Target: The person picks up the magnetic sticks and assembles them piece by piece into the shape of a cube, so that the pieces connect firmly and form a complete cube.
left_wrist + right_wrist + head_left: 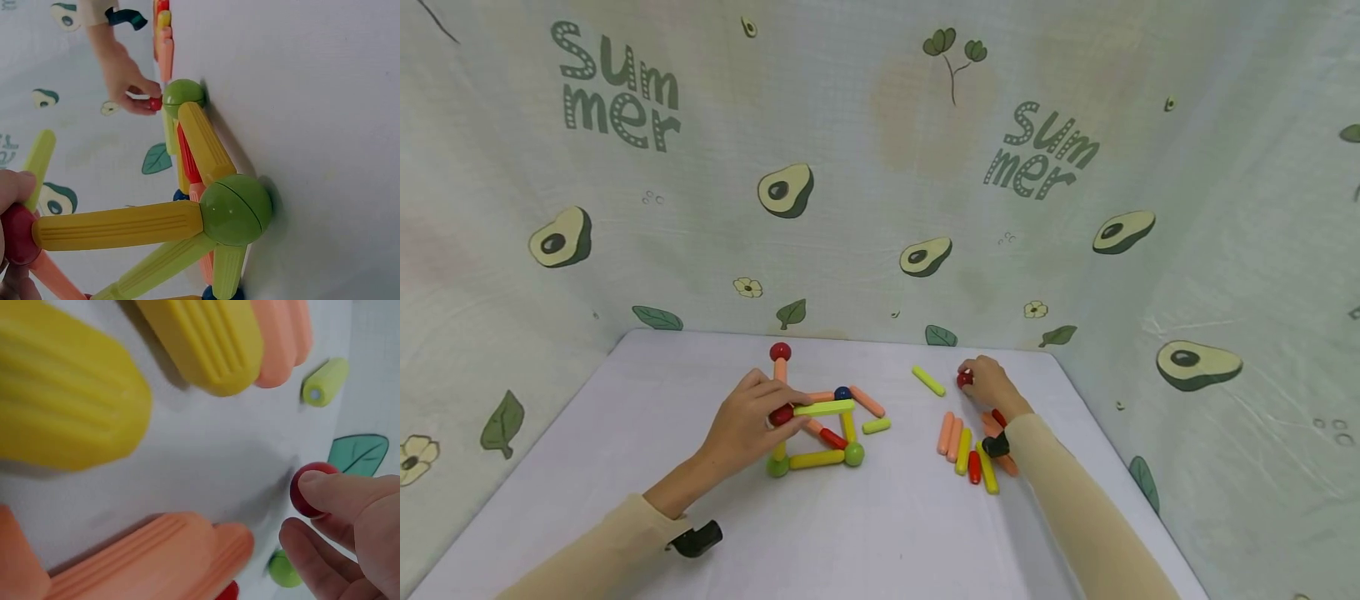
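My left hand (741, 425) grips a red ball (782, 415) at an upper corner of a frame of rods and balls. From that ball a lime rod (829, 408) sticks out to the right, and a yellow rod (119, 225) runs down to a green ball (236, 209). Along the base, another yellow rod (817, 459) joins it to a second green ball (853, 454). Behind are a blue ball (842, 392) and a red ball (780, 352) topping an orange rod. At the far right, my right hand (997, 392) pinches a separate red ball (306, 494) between thumb and fingers.
Several loose orange, yellow and red rods (963, 452) lie below the right hand, partly under the sleeve. A lime rod (928, 381) lies farther back, and a short lime rod (876, 426) beside the frame. A green ball (284, 569) shows beyond the right fingers.
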Action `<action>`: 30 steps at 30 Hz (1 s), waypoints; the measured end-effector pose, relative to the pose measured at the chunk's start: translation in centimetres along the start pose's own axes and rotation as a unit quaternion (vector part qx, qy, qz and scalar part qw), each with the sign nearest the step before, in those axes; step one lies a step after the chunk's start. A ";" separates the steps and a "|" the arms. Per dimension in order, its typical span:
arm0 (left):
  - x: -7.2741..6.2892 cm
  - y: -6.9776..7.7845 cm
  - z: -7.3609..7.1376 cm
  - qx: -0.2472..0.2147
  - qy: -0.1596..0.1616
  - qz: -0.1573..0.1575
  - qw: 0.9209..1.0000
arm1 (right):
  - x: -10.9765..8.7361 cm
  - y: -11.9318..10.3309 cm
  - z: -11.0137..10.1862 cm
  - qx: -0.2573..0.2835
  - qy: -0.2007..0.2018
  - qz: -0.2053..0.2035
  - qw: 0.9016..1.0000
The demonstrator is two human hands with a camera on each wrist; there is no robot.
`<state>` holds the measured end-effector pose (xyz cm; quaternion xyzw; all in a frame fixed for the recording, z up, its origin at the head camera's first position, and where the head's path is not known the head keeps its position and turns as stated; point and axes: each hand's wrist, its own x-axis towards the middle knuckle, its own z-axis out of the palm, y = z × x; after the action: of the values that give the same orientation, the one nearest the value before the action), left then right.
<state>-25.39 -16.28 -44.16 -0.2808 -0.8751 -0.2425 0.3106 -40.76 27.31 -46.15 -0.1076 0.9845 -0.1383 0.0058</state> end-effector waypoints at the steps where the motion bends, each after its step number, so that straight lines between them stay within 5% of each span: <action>1: 0.0 0.0 0.0 -0.001 0.000 -0.002 1.000 | -0.2 -0.1 -0.2 0.004 0.006 -0.004 1.000; 11: -0.1 0.0 0.1 -0.007 0.003 -0.008 1.000 | -2.4 -4.0 -1.7 0.091 0.070 -0.091 0.989; 20: -0.1 -0.1 0.2 -0.013 0.007 -0.001 1.000 | -6.2 -10.2 -1.5 0.185 0.046 -0.188 0.963; 30: 0.0 -0.1 0.1 -0.007 0.001 -0.002 1.000 | -8.7 -15.1 -1.0 0.234 0.031 -0.252 0.938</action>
<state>-25.49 -16.33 -44.27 -0.2810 -0.8737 -0.2494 0.3091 -29.13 15.31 -41.19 -0.3435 0.8646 -0.3650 -0.0349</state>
